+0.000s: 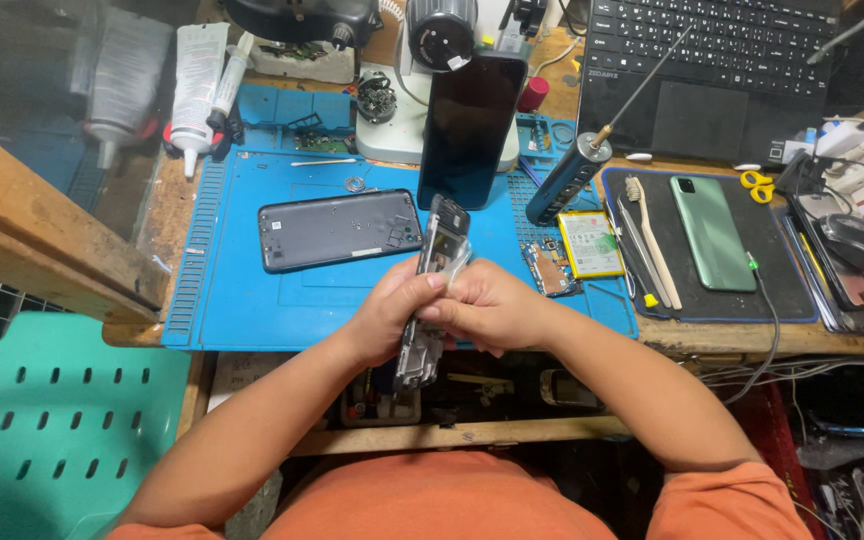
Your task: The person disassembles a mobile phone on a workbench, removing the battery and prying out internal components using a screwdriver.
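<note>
1. Phone frame (430, 290) held on edge above bench (672, 335) front, so its side faces up.
2. Left hand (392, 310) fingers clamped on frame, steadying.
3. Right hand (487, 305) fingers pinched together at frame's edge.
4. Grey back cover (340, 228) lies on blue mat (252, 300).

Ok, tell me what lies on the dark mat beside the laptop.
On the dark mat: a green phone face down, a toothbrush and tweezers. The computer mouse hides its right edge.
</note>
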